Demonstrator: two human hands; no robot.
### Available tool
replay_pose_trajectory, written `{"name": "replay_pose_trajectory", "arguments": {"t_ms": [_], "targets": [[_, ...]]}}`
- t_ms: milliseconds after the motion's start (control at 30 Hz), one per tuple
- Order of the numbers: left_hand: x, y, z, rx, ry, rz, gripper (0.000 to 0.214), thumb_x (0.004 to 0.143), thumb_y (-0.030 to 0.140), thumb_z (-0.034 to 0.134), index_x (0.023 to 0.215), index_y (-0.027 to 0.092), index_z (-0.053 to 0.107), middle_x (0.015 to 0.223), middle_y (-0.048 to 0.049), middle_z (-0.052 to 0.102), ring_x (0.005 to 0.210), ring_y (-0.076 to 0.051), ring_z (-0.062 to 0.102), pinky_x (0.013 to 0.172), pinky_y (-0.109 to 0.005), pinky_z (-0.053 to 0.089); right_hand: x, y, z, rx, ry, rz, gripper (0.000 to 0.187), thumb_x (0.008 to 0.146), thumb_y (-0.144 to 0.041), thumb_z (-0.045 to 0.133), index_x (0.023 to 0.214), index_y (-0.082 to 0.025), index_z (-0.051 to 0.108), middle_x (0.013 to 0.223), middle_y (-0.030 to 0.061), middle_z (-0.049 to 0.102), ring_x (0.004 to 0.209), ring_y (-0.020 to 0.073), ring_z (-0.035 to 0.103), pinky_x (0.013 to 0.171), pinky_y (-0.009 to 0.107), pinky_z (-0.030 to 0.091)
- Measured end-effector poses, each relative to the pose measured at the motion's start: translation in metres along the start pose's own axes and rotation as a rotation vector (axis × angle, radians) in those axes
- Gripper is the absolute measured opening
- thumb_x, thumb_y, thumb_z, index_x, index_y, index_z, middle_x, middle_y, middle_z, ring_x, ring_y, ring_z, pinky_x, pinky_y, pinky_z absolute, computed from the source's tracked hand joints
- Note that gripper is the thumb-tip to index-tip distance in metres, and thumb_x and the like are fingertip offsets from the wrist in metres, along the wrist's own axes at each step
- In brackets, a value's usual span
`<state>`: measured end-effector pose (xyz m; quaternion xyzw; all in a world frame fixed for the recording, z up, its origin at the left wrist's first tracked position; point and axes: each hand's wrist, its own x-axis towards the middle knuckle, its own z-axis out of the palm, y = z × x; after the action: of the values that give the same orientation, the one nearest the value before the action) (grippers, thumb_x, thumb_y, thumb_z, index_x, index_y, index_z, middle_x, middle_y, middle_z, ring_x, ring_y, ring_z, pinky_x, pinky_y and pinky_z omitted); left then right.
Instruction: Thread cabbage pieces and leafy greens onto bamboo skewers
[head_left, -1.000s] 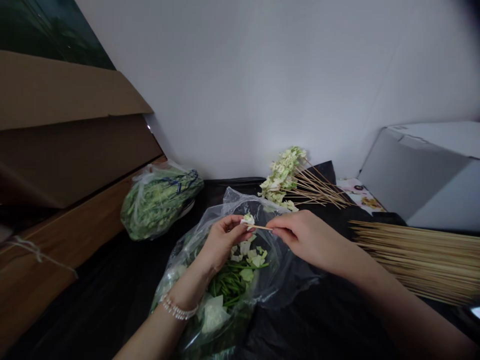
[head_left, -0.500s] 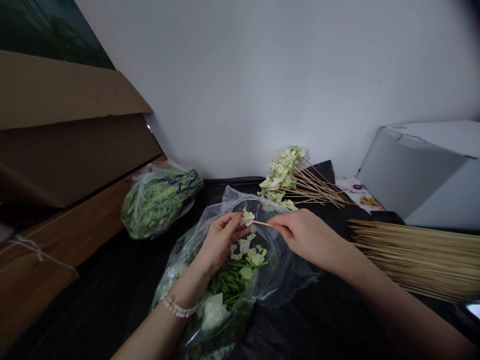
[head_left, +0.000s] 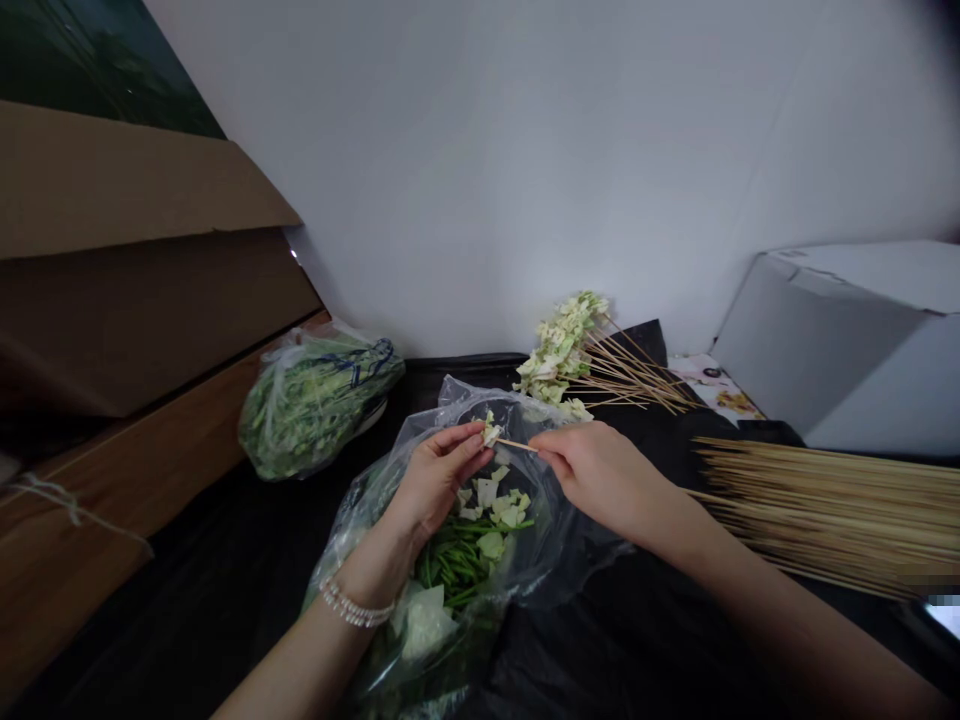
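Note:
My left hand [head_left: 442, 470] pinches a small pale piece of cabbage [head_left: 491, 432] between thumb and fingers. A wooden skewer [head_left: 517, 445] runs from that piece to my right hand [head_left: 592, 470], whose fingers are closed round it. Both hands are held above an open clear plastic bag [head_left: 547, 560]. Inside the bag lie loose cabbage pieces [head_left: 510, 510] and green stems [head_left: 461, 560]. Beyond my right hand rests a pile of skewers threaded with cabbage [head_left: 559, 355], their bare sticks pointing right.
A bundle of bare skewers [head_left: 832, 510] lies at the right, before a white box [head_left: 847, 350]. At the left, a tied bag of leafy greens [head_left: 315, 410] sits near a cardboard box [head_left: 150, 310]. Black sheeting [head_left: 600, 650] covers the surface, up to a pale wall [head_left: 480, 200].
The cabbage piece at the skewer's tip has turned and looks more bunched. Both hands have shifted very slightly left in view, along with the whole scene.

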<state>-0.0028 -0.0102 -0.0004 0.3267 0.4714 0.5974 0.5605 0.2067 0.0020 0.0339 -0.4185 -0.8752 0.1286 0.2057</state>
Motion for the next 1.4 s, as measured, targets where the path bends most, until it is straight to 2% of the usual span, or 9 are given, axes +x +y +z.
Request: {"name": "replay_pose_trajectory", "arguments": {"t_ms": [167, 333, 467, 567, 667, 800, 1033, 1167, 1400], "targets": [[0.001, 0.002, 0.001, -0.026, 0.023, -0.032, 0.021, 0.066, 0.010, 0.084, 0.085, 0.011, 0.077, 0.089, -0.0061, 0.077, 0.079, -0.014, 0.072, 0.085, -0.026, 0.059, 0.001, 0.000, 0.007, -0.008, 0.032, -0.011, 0.026, 0.090, -0.015, 0.045, 0.079, -0.019, 0.068, 0.071, 0.0038, 0.066, 0.062, 0.0137, 0.051, 0.059, 0.028, 0.027], [0.001, 0.003, 0.001, -0.044, 0.033, -0.059, 0.019, 0.067, 0.008, 0.082, 0.084, 0.011, 0.077, 0.088, -0.0062, 0.078, 0.080, -0.014, 0.072, 0.083, -0.024, 0.060, 0.002, -0.001, 0.015, 0.060, 0.041, -0.013, 0.026, 0.090, -0.012, 0.045, 0.090, -0.019, 0.070, 0.081, 0.0051, 0.069, 0.071, 0.0148, 0.057, 0.064, 0.028, 0.032], [0.000, 0.003, 0.000, -0.042, 0.026, -0.058, 0.020, 0.066, 0.007, 0.082, 0.084, 0.012, 0.077, 0.089, -0.0057, 0.078, 0.080, -0.014, 0.072, 0.083, -0.023, 0.060, 0.003, -0.004, 0.020, 0.025, 0.053, -0.003, 0.028, 0.090, -0.010, 0.045, 0.098, -0.019, 0.071, 0.086, 0.0062, 0.069, 0.077, 0.0166, 0.059, 0.067, 0.029, 0.033], [0.000, 0.003, 0.000, -0.047, 0.017, -0.054, 0.017, 0.070, 0.012, 0.082, 0.086, 0.011, 0.076, 0.091, -0.0064, 0.077, 0.081, -0.014, 0.072, 0.082, -0.024, 0.060, 0.003, -0.003, 0.019, 0.016, 0.066, 0.002, 0.029, 0.090, -0.011, 0.046, 0.101, -0.020, 0.071, 0.087, 0.0062, 0.070, 0.077, 0.0169, 0.059, 0.066, 0.029, 0.033], [-0.001, 0.004, 0.000, -0.067, 0.020, -0.067, 0.013, 0.074, 0.019, 0.080, 0.085, 0.012, 0.076, 0.089, -0.0054, 0.077, 0.078, -0.014, 0.072, 0.076, -0.024, 0.061, 0.003, 0.000, 0.016, 0.044, 0.071, -0.013, 0.027, 0.091, -0.012, 0.046, 0.097, -0.020, 0.072, 0.085, 0.0053, 0.070, 0.074, 0.0161, 0.059, 0.066, 0.029, 0.034], [-0.001, 0.005, 0.001, -0.070, 0.036, -0.083, 0.013, 0.070, 0.010, 0.082, 0.081, 0.011, 0.076, 0.081, -0.0033, 0.076, 0.069, -0.009, 0.069, 0.069, -0.017, 0.059, 0.002, 0.002, 0.011, 0.040, 0.065, -0.030, 0.027, 0.091, -0.014, 0.047, 0.094, -0.022, 0.072, 0.081, 0.0041, 0.070, 0.071, 0.0155, 0.059, 0.064, 0.028, 0.033], [0.000, 0.006, -0.002, -0.110, 0.022, -0.082, 0.017, 0.068, 0.002, 0.081, 0.079, 0.012, 0.072, 0.077, -0.0015, 0.074, 0.066, -0.008, 0.068, 0.064, -0.015, 0.058, 0.002, -0.003, 0.008, 0.031, 0.065, -0.034, 0.027, 0.089, -0.013, 0.048, 0.092, -0.022, 0.073, 0.080, 0.0035, 0.069, 0.071, 0.0147, 0.057, 0.063, 0.028, 0.032], [0.002, 0.006, -0.005, -0.124, 0.001, -0.084, 0.019, 0.068, 0.002, 0.080, 0.079, 0.012, 0.069, 0.075, 0.0001, 0.072, 0.065, -0.007, 0.068, 0.064, -0.015, 0.058, 0.001, -0.004, 0.010, 0.055, 0.089, -0.042, 0.028, 0.088, -0.011, 0.047, 0.095, -0.022, 0.072, 0.081, 0.0035, 0.068, 0.071, 0.0142, 0.057, 0.063, 0.028, 0.032], [0.002, 0.005, -0.004, -0.101, -0.003, -0.096, 0.021, 0.070, 0.003, 0.080, 0.084, 0.012, 0.067, 0.078, -0.0008, 0.072, 0.067, -0.008, 0.068, 0.065, -0.015, 0.057, 0.001, -0.004, 0.018, 0.095, 0.075, -0.028, 0.019, 0.089, -0.010, 0.049, 0.087, -0.019, 0.066, 0.081, 0.0024, 0.068, 0.073, 0.0135, 0.057, 0.065, 0.027, 0.032]]}}
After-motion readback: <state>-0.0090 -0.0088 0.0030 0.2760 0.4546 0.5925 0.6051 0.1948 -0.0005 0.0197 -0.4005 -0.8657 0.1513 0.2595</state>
